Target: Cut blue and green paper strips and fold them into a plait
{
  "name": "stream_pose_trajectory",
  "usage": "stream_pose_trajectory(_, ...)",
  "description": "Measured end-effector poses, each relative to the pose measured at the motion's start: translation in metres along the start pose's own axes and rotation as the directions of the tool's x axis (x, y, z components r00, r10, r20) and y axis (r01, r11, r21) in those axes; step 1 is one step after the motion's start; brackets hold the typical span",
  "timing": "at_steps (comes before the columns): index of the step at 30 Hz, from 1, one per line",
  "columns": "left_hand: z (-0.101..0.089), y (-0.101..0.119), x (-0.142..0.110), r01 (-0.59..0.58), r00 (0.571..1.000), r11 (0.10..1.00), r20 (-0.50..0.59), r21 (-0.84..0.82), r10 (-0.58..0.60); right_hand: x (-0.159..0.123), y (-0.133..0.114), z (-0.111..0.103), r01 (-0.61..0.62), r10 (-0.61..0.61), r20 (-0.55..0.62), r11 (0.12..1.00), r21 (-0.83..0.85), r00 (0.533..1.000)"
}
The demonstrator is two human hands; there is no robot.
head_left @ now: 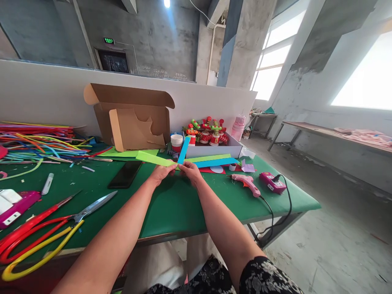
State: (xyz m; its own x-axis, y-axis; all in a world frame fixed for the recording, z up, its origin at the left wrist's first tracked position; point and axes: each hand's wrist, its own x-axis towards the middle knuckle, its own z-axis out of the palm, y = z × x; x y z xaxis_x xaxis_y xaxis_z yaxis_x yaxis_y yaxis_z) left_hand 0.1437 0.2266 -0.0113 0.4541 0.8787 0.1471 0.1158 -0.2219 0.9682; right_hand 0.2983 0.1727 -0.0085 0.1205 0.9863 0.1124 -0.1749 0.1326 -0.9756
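Observation:
My left hand (164, 172) and my right hand (190, 169) meet above the middle of the green table, both closed in a pinch. Between them are long paper strips that cross where the fingertips hold them. A light green strip (153, 159) sticks out to the left of my left hand. One blue strip (183, 151) points up and away. Past my right hand, another blue strip (216, 162) reaches to the right, with a green strip (211, 157) just behind it. My fingers hide how the strips join at the crossing.
Scissors (76, 216) and a phone (125, 174) lie left of my arms. A pink glue gun (247, 183) with a cord lies right, beside a purple power strip (272, 182). Behind stand a cardboard box (137, 128), paper cups (177, 143) and a white box (211, 151) of red-green figures.

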Motion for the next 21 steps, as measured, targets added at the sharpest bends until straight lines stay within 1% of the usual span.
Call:
stream_pose_trajectory(4, 0.0019, -0.0006, 0.0012, 0.001, 1.0, 0.999, 0.011, -0.032, -0.001, 0.0004, -0.0001, 0.0018, 0.02, -0.018, -0.032, 0.997, 0.076, 0.999)
stream_pose_trajectory(9, 0.0011, -0.0001, 0.0007, 0.01, 1.0, 0.999, 0.022, -0.042, -0.009, 0.0007, 0.0002, 0.002, -0.004, 0.009, -0.036, 0.99, 0.143, 0.999)
stream_pose_trajectory(14, -0.0002, 0.0002, 0.0022, 0.009, 1.0, 0.998, -0.008, -0.066, -0.009, 0.0029, 0.0013, 0.0014, -0.043, 0.051, -0.038, 0.982, 0.182, 0.998)
stream_pose_trajectory(18, 0.0009, -0.0012, 0.0043, 0.0, 1.0, 0.995, -0.031, -0.101, -0.003, 0.0034, 0.0019, 0.0033, -0.047, 0.056, -0.039, 0.978, 0.205, 0.998)
stream_pose_trajectory(21, 0.0004, -0.0023, 0.0052, -0.002, 0.999, 0.991, -0.042, -0.13, -0.004, 0.0021, 0.0004, 0.0032, -0.049, 0.054, -0.017, 0.974, 0.221, 0.998)
